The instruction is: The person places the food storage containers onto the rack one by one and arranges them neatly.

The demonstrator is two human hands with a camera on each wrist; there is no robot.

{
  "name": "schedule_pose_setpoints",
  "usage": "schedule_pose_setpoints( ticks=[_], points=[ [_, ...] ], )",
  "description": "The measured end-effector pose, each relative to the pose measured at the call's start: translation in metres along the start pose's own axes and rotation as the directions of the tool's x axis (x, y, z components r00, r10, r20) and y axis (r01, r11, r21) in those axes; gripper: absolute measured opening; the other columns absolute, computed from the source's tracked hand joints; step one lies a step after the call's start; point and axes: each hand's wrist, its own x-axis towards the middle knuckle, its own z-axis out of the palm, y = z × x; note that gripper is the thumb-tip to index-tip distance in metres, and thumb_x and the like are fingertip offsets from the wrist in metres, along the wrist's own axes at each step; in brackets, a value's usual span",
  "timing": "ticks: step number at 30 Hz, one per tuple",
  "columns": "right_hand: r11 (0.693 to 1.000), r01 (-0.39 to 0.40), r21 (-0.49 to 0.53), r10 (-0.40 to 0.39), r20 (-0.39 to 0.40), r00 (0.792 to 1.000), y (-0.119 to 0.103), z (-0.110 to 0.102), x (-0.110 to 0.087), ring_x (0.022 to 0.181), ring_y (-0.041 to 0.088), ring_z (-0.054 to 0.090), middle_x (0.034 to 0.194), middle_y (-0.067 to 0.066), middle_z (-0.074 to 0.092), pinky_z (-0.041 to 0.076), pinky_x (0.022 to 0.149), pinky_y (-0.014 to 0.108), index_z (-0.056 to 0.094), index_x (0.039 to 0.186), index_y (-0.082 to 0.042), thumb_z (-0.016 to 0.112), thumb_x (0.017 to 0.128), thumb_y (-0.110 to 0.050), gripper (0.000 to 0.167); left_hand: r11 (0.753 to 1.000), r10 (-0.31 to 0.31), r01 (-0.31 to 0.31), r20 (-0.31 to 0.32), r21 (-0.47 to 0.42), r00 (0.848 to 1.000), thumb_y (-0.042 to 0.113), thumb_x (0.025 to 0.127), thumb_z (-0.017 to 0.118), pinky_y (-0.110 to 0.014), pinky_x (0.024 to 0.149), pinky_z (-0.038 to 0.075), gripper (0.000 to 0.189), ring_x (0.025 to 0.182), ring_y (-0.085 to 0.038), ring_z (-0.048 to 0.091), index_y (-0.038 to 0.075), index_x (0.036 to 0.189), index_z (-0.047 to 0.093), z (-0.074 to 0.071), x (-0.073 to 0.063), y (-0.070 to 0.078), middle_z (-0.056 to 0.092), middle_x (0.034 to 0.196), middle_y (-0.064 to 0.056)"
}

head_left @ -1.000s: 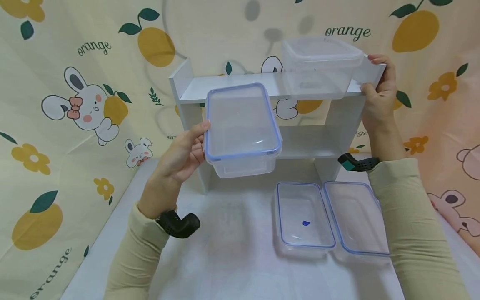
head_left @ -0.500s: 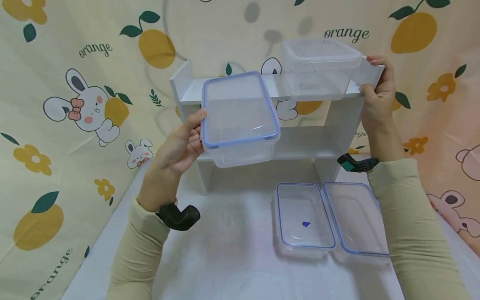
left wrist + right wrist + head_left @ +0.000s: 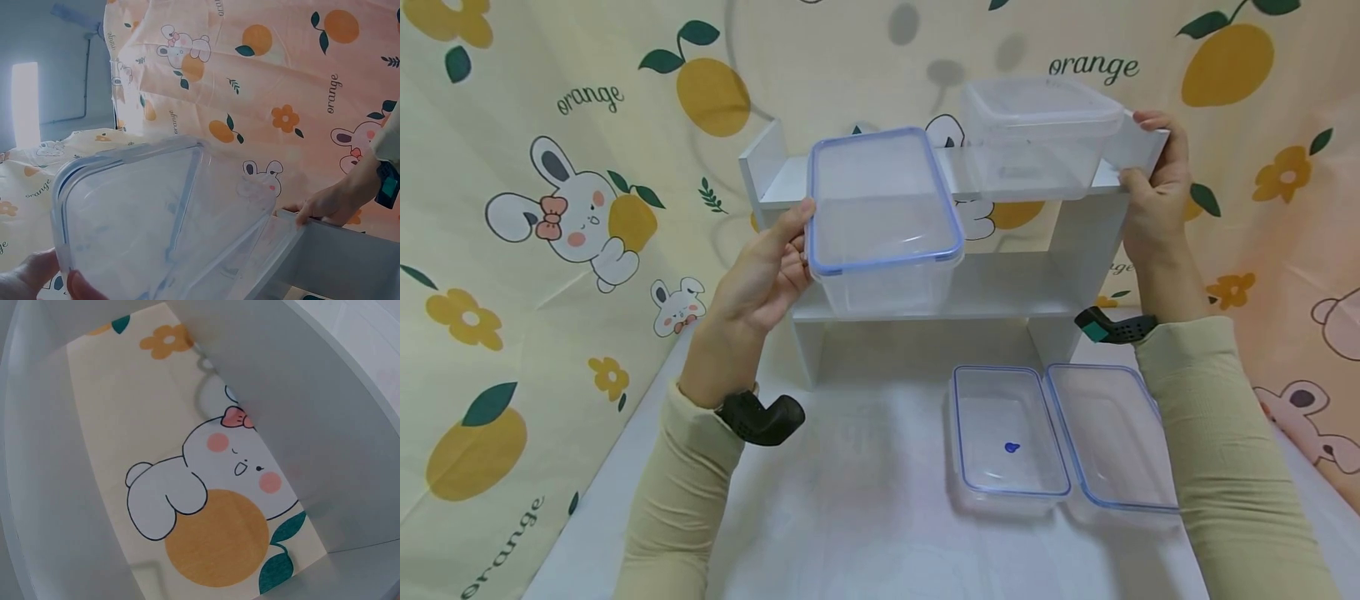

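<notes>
My left hand (image 3: 765,275) grips the left side of a clear food container with a blue-rimmed lid (image 3: 883,200), thumb at the lid's edge. The container is tilted, in front of the white shelf's top board (image 3: 786,183). In the left wrist view the thumb and a fingertip hold the container's (image 3: 125,219) near corner. My right hand (image 3: 1157,187) holds the right end of the shelf's top, fingers over the upright edge. Beside it a clear container with a frosted lid (image 3: 1041,137) stands on the top board. The right wrist view shows only the shelf's inner panels (image 3: 250,375), no hand.
Two more clear containers with blue rims, a left one (image 3: 1007,425) and a right one (image 3: 1116,437), stand side by side on the white table (image 3: 850,517). The shelf has a middle board (image 3: 1015,283). A printed cloth (image 3: 587,350) hangs behind and at the sides.
My left hand has raised the blue-rimmed container from below the top board to in front of it. The right hand keeps its hold on the shelf's end.
</notes>
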Motion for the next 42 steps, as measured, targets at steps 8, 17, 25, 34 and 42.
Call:
schedule_pose_setpoints(
  ticks=[8, 17, 25, 34, 42],
  points=[
    [1.000, -0.003, -0.007, 0.003, 0.001, 1.000, 0.000, 0.000, 0.000, 0.127, 0.023, 0.040, 0.131, 0.003, 0.050, 0.034, 0.118, 0.034, 0.052, 0.113, -0.009, 0.034, 0.085, 0.025, 0.047, 0.999, -0.009, 0.008, -0.025, -0.044, 1.000, 0.019, 0.093, 0.062, -0.017, 0.071, 0.055, 0.029, 0.078, -0.010, 0.065, 0.002, 0.113, 0.050, 0.003, 0.003, 0.004, 0.067, 0.087, -0.002],
    [1.000, -0.010, 0.004, 0.010, -0.003, 1.000, 0.000, -0.001, -0.001, 0.126, 0.024, 0.041, 0.131, 0.004, 0.051, 0.037, 0.115, 0.034, 0.052, 0.113, -0.009, 0.036, 0.086, 0.025, 0.046, 0.996, -0.009, 0.005, -0.046, -0.085, 0.999, 0.016, 0.096, 0.056, -0.018, 0.071, 0.056, 0.020, 0.077, -0.011, 0.066, 0.001, 0.109, 0.054, 0.006, 0.008, 0.007, 0.068, 0.085, -0.004],
    [1.000, -0.009, 0.010, 0.009, -0.008, 1.000, -0.001, 0.001, 0.000, 0.127, 0.023, 0.041, 0.131, 0.004, 0.051, 0.037, 0.116, 0.034, 0.052, 0.114, -0.008, 0.037, 0.085, 0.025, 0.046, 0.995, -0.001, -0.007, -0.074, -0.102, 0.997, 0.017, 0.096, 0.056, -0.018, 0.068, 0.056, 0.018, 0.073, -0.012, 0.065, 0.001, 0.105, 0.056, 0.009, 0.017, 0.013, 0.068, 0.083, -0.005],
    [1.000, -0.004, 0.017, 0.004, -0.009, 1.000, 0.000, 0.002, 0.000, 0.126, 0.024, 0.042, 0.130, 0.005, 0.051, 0.038, 0.115, 0.034, 0.051, 0.113, -0.008, 0.036, 0.085, 0.026, 0.046, 0.994, 0.000, -0.011, -0.100, -0.108, 0.995, 0.018, 0.095, 0.057, -0.017, 0.066, 0.054, 0.018, 0.072, -0.012, 0.061, 0.003, 0.104, 0.056, 0.011, 0.022, 0.019, 0.065, 0.083, -0.004],
    [1.000, -0.012, -0.003, 0.012, -0.006, 1.000, 0.000, 0.001, 0.000, 0.126, 0.023, 0.041, 0.131, 0.004, 0.051, 0.036, 0.116, 0.035, 0.051, 0.114, -0.009, 0.037, 0.085, 0.025, 0.046, 0.994, -0.018, 0.001, -0.149, -0.113, 0.989, 0.018, 0.094, 0.059, -0.015, 0.062, 0.048, 0.019, 0.072, -0.011, 0.056, 0.004, 0.105, 0.056, 0.014, 0.030, 0.022, 0.063, 0.084, -0.004]
  ],
)
